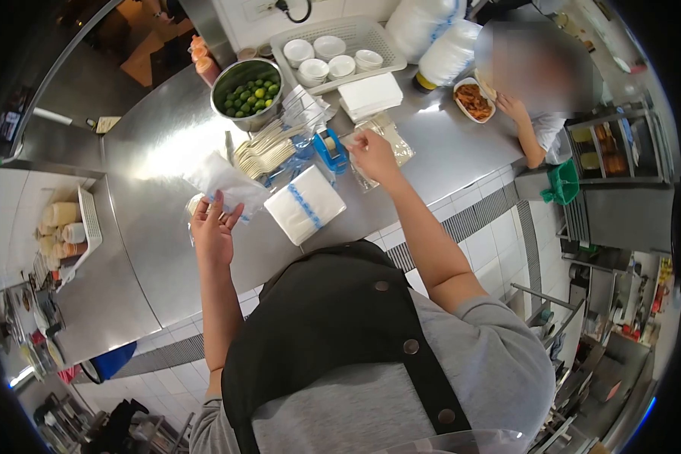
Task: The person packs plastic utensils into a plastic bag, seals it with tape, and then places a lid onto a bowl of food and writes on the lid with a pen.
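Two bare hands work over a steel table point(166, 250). The left hand point(213, 227) is raised at the table's near edge with its fingers spread and loosely curled, so its grip is open. The fingertips rest against the lower edge of a clear plastic bag point(225, 181) that lies crumpled on the table just beyond them. The right hand point(372, 155) reaches further out, with thumb and forefinger pinched together in a closed grip. What it pinches is too small to make out. It hovers just beside a blue tape dispenser point(331, 150) and over a flat pile of clear bags point(396, 144).

Between the two hands lies a stack of white napkins with a blue band point(305, 204). Behind it is a bundle of plastic cutlery point(267, 148), and further back a metal bowl of limes point(247, 94). A white tray of small cups point(390, 47) and a second napkin stack point(369, 94) stand at the far side. Another person's hand point(513, 107) touches a dish of food point(474, 101) at the right end.
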The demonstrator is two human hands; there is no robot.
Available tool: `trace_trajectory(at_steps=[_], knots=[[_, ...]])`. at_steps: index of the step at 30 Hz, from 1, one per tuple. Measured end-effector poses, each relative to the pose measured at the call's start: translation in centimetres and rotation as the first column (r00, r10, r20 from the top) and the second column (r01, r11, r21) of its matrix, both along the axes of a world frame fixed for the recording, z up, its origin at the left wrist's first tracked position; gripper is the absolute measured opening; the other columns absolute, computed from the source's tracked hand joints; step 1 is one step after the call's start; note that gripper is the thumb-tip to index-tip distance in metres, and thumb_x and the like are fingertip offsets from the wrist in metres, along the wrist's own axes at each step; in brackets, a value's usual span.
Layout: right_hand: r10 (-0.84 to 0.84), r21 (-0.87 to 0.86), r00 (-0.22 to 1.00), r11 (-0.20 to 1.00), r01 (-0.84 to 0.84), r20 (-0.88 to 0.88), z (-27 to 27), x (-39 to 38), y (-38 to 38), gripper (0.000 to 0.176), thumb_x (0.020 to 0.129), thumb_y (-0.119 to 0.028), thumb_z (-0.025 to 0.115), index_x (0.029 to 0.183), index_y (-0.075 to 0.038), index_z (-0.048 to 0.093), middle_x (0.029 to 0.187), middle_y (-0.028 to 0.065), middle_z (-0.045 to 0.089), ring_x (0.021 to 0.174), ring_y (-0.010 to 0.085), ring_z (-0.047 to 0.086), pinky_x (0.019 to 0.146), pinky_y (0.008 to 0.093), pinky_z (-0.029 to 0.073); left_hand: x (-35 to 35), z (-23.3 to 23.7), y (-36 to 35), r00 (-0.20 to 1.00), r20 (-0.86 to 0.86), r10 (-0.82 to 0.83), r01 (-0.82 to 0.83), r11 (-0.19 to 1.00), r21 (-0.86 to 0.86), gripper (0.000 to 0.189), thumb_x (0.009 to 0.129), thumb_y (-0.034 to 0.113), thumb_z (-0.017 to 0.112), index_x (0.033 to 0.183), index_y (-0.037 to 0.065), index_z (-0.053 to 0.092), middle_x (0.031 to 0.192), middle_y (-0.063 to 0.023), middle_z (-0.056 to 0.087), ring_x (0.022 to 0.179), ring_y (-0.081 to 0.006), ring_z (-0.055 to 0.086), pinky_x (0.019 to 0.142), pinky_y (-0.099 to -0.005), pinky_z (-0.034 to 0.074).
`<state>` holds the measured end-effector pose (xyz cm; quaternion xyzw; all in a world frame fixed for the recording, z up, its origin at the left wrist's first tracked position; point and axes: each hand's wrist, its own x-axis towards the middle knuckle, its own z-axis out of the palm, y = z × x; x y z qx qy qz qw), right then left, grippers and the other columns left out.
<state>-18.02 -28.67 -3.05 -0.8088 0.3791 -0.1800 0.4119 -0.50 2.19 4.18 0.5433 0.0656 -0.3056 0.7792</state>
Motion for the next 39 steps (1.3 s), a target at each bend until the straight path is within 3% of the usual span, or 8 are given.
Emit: trace_trajectory(at_steps=[2,6,15,24,27,33,36,39], knots=[[0.048,0.368,0.982,0.93,0.023,-0.181,0.3,-0.2,-0.2,0.024,0.092,-0.017,0.069,0.104,0.003,0.063,0.09,0.0113,0.067,0.07,0.0177,0.069,0.061,0.0293,0.057,0.2,-1.3,0.8,0.999,-0.029,-0.013,0.013,1.0,-0.017,0.016,0.094,0.009,0.07,0.099,0.008,0.055,0.091,-0.0022,0.063,0.071,-0.012,0.064,0.085,-0.042,0.063],[-0.049,0.594,0.997,0.801,0.075,-0.06,-1.0,0.4,1.7,0.027,0.095,-0.021,0.068,0.098,0.005,0.064,0.085,0.0118,0.066,0.064,0.0178,0.066,0.058,0.0298,0.058,-0.7,-1.9,0.7,0.996,-0.052,-0.074,0.073,0.997,-0.035,0.018,0.093,0.008,0.072,0.097,0.008,0.054,0.091,-0.0034,0.063,0.068,-0.0122,0.064,0.085,-0.0419,0.063],[-0.161,0.772,0.982,0.611,0.178,-0.099,-3.6,2.1,1.1,0.02,0.092,-0.014,0.071,0.095,0.005,0.066,0.089,0.0111,0.064,0.07,0.0208,0.065,0.06,0.0342,0.062,-3.7,-1.1,-0.8,0.989,-0.062,-0.134,0.131,0.991,-0.038,0.014,0.093,0.006,0.07,0.095,0.006,0.057,0.094,-0.0052,0.067,0.06,-0.0104,0.064,0.079,-0.0393,0.064],[-0.179,0.808,0.98,0.588,0.039,0.082,-3.0,0.7,1.6,0.016,0.096,-0.012,0.066,0.094,0.003,0.065,0.094,0.0114,0.064,0.082,0.0225,0.066,0.077,0.0344,0.062,-4.3,-0.7,-0.6,0.991,-0.087,-0.103,0.101,0.994,-0.031,0.014,0.092,0.007,0.071,0.093,0.006,0.057,0.088,-0.0051,0.067,0.052,-0.0063,0.056,0.079,-0.0393,0.064],[-0.249,0.829,0.954,0.559,-0.002,0.17,-4.2,-0.3,2.1,0.016,0.094,-0.008,0.067,0.086,0.005,0.062,0.105,0.0156,0.064,0.082,0.023,0.067,0.078,0.0343,0.062,-4.5,-0.9,-0.6,0.99,-0.08,-0.118,0.115,0.993,-0.037,0.015,0.092,0.007,0.072,0.093,0.006,0.057,0.086,-0.0047,0.066,0.051,-0.005,0.053,0.079,-0.0389,0.064],[-0.248,0.76,0.904,0.64,-0.116,0.347,-5.7,-1.5,3.4,0.018,0.092,-0.003,0.068,0.079,0.009,0.064,0.132,0.0175,0.048,0.091,0.0218,0.069,0.085,0.032,0.062,-4.6,-1.6,-0.8,0.986,-0.082,-0.145,0.142,0.989,-0.032,0.015,0.092,0.008,0.072,0.094,0.006,0.057,0.081,-0.0019,0.063,0.049,-0.0024,0.046,0.078,-0.0382,0.064],[-0.205,0.705,0.929,0.705,-0.08,0.309,-5.8,-1.6,3.2,0.016,0.092,-0.002,0.068,0.081,0.01,0.066,0.134,0.0155,0.047,0.092,0.0211,0.069,0.085,0.0306,0.061,-4.4,-1.2,-1.3,0.986,-0.08,-0.145,0.143,0.989,-0.02,0.016,0.092,0.008,0.072,0.096,0.005,0.056,0.076,0.0012,0.06,0.049,-0.0019,0.044,0.078,-0.0381,0.064],[-0.066,0.465,0.978,0.884,-0.036,0.2,-6.9,-1.6,2.2,0.017,0.087,-0.011,0.075,0.085,0.006,0.071,0.119,0.014,0.058,0.085,0.0181,0.069,0.072,0.0301,0.057,-4.4,-1.2,-1.3,0.983,-0.092,-0.158,0.16,0.987,0.012,0.016,0.094,0.009,0.07,0.097,0.006,0.055,0.077,0.0027,0.055,0.052,-0.0042,0.051,0.08,-0.0388,0.064]])
